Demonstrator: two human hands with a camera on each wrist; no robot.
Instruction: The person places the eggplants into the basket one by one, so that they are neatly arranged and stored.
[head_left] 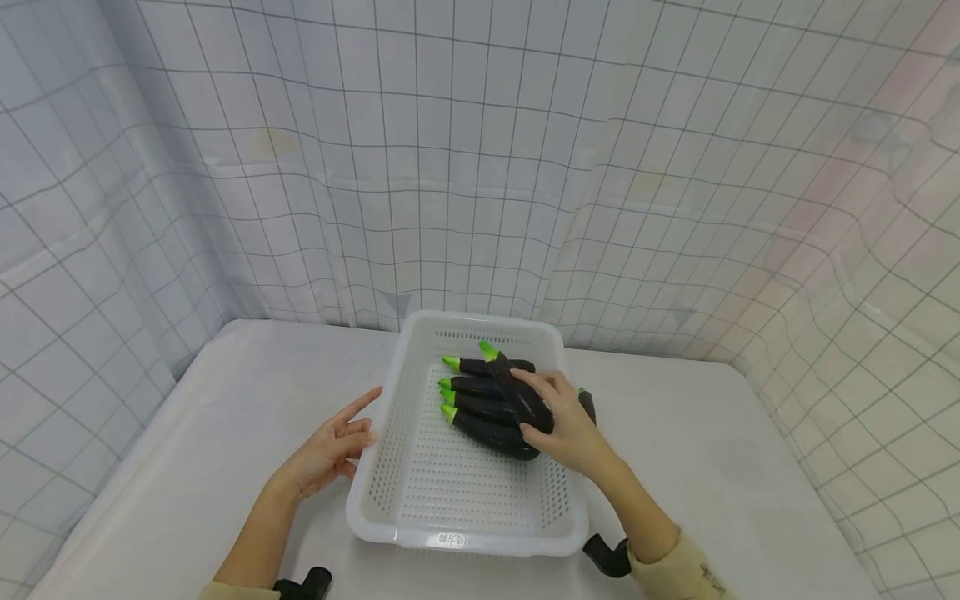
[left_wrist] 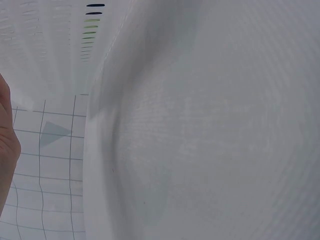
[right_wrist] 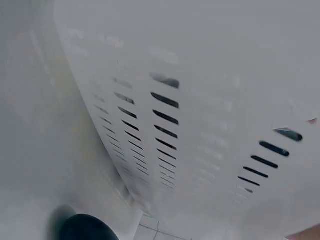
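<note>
In the head view a white perforated plastic basket stands on the white table. My right hand reaches over its right side and grips a dark eggplant between thumb and fingers. That eggplant lies slantwise across several other eggplants, whose bright green stems point left. At the basket's left rim my left hand has its index finger stretched along the side, with the other fingertips right at the rim. Part of the left hand shows at the edge of the left wrist view.
Just outside the basket's right wall is another eggplant, partly hidden by my right hand. A white cloth covers the table. White grid-patterned curtains enclose the back and both sides. The right wrist view shows the slotted basket wall close up.
</note>
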